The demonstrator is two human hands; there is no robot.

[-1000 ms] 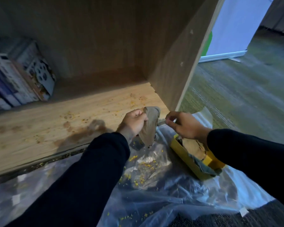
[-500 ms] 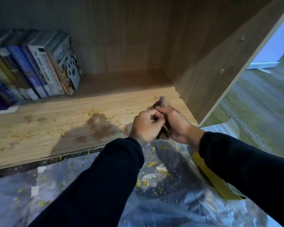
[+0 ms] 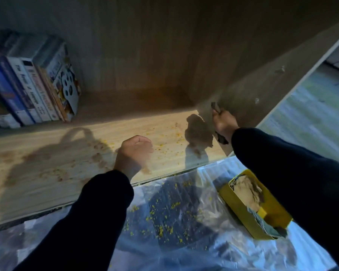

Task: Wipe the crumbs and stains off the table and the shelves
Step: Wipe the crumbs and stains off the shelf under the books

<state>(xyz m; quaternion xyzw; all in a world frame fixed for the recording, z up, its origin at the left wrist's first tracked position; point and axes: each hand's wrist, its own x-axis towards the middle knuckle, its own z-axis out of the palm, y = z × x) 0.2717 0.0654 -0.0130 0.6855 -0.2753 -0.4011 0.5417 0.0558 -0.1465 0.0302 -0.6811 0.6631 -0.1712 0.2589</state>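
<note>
Where the shelf board (image 3: pixel 47 153) meets the left edge of the view, a row of upright books (image 3: pixel 33 90) stands at its back, the rightmost one leaning slightly. Brown stains (image 3: pixel 35 159) mark the left and centre of the board, under the cast shadow of the person. Yellow crumbs (image 3: pixel 164 147) lie scattered over the centre and right of the board. The left hand (image 3: pixel 134 151) is positioned over the front centre of the board with the fingers curled into a loose fist and nothing held. The right hand (image 3: pixel 223 124) is raised against the right side panel (image 3: pixel 262 81) of the shelf unit and grips a dark wiping cloth (image 3: pixel 220 136); the ends of the cloth protrude above and below the hand. A clear plastic sheet (image 3: pixel 184 241) covers the floor below the shelf front and carries further yellow crumbs. A yellow box (image 3: pixel 258 208) lies open on the sheet at lower right, with crumpled material inside it.
</note>
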